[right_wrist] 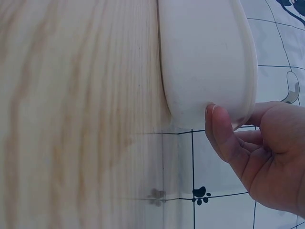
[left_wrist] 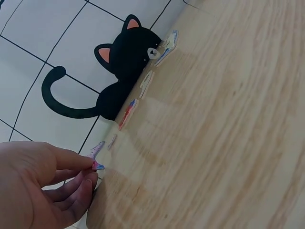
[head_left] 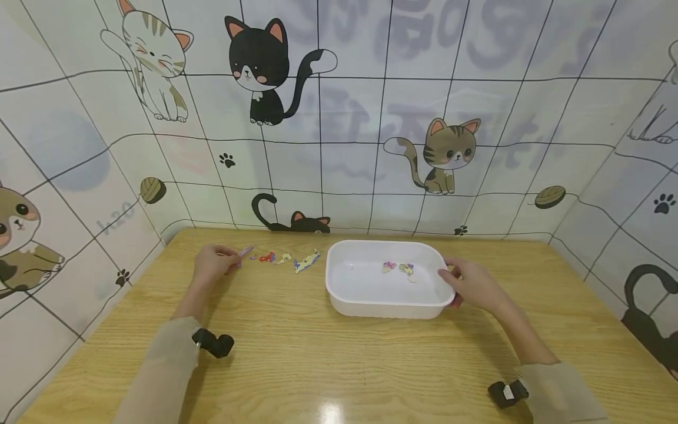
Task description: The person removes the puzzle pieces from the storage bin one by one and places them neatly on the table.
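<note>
My left hand pinches a small flat pink-and-purple cutout between thumb and fingers, at the far left of the table. To its right lies a row of flat coloured cutouts: a tiny one, a red-and-blue one, a pale yellow one and a larger yellow-and-blue one. My right hand grips the right end of a white plastic tub, thumb at the rim and fingers against the outer wall. Inside the tub are a pink cutout and a yellow-and-purple cutout.
A wood-grain table spreads under both arms. Behind it and along the sides stands a white sheet with grid lines and printed cats. Black wrist cameras sit at both sleeve cuffs.
</note>
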